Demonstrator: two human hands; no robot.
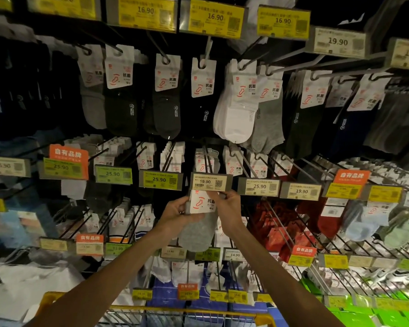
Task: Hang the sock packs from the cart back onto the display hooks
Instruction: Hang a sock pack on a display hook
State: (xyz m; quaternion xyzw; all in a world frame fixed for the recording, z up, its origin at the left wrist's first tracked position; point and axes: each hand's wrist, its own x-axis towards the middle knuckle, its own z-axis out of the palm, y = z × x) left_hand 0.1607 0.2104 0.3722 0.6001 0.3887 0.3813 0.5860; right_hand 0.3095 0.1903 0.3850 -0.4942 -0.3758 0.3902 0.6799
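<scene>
The grey sock pack (198, 234) is held up in front of the display, its white card (200, 202) just below the 19.90 price tag (210, 182) in the middle row. Both hands are on it: the left hand (175, 210) grips the card's left edge with curled fingers, and the right hand (228, 204) pinches its upper right corner, close under the tag. The step in hand looks like threading this pack onto the hook (207, 156) that runs out to that tag. The pack is not yet hanging. The next move probably calls for lifting the card past the tag, lining its hole up with the hook's tip and sliding it back against the packs already there (201, 161). The card's hole is hidden behind the tag and the fingers, and the hook's tip sits behind the tag too, so I cannot tell whether they have met. The yellow cart (175, 311) is cut off at the bottom edge, its contents dim and hard to make out.
</scene>
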